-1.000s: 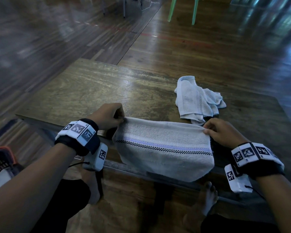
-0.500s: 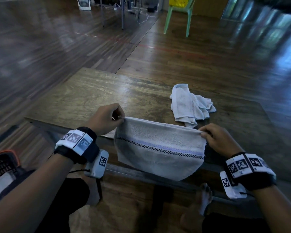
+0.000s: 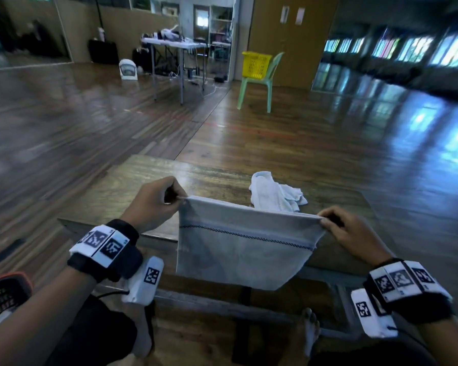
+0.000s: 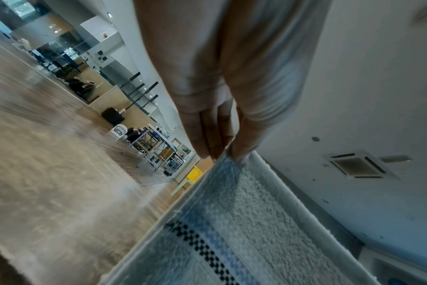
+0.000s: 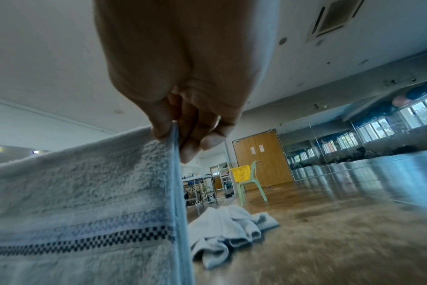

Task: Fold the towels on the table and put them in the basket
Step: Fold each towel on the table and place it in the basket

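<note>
A pale grey towel (image 3: 243, 247) with a black checkered stripe hangs stretched between my two hands above the near edge of the wooden table (image 3: 132, 180). My left hand (image 3: 179, 198) pinches its upper left corner, thumb against fingers (image 4: 219, 154). My right hand (image 3: 321, 219) pinches the upper right corner (image 5: 170, 133). The towel (image 5: 81, 202) hangs doubled, its lower edge below the table edge. A second white towel (image 3: 276, 192) lies crumpled on the table beyond it (image 5: 229, 229). An orange-rimmed basket (image 3: 3, 294) shows at the lower left, beside my left arm.
My bare feet (image 3: 308, 336) rest on a rail under the table. Across the wooden floor stand a green chair (image 3: 259, 80) carrying a yellow basket (image 3: 255, 64), a folding table (image 3: 175, 48) with gear, and a fan (image 3: 128, 70).
Both hands have lifted the towel off the table edge and pulled it taut, higher than before. My head has tilted up, so more of the room shows.
</note>
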`<state>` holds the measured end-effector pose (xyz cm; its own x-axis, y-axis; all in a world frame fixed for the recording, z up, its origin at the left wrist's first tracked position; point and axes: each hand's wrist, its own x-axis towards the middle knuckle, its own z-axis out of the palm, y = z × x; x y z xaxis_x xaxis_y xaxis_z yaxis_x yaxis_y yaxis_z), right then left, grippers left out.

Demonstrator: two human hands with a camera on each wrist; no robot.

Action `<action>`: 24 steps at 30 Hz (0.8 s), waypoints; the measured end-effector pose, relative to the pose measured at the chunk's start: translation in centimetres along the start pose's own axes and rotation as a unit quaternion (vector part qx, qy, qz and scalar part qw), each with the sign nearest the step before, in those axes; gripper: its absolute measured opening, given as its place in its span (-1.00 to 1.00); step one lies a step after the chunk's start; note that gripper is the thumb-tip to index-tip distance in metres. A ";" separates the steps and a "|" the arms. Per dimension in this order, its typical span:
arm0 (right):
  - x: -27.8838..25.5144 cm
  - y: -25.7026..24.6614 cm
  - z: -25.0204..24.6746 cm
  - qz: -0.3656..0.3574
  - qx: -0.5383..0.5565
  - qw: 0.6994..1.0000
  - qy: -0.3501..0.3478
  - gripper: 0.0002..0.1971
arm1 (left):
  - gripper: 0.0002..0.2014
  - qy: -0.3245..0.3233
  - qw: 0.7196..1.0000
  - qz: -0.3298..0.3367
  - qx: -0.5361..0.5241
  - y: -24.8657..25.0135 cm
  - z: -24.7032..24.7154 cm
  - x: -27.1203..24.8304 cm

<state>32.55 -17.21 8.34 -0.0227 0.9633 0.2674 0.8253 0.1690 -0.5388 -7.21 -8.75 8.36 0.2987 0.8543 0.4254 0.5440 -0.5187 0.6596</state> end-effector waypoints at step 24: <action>-3.0 -4.3 -6.0 -0.047 -0.018 0.995 -0.090 -0.80 | -0.44 -0.204 0.978 0.030 0.006 2.3 -5.5 -1.7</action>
<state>32.50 -22.10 14.66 -0.1979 0.9660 0.1662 0.8342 0.2550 -0.4889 -10.77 -11.56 12.53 0.6169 0.7666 0.1780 0.5252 -0.5695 0.6323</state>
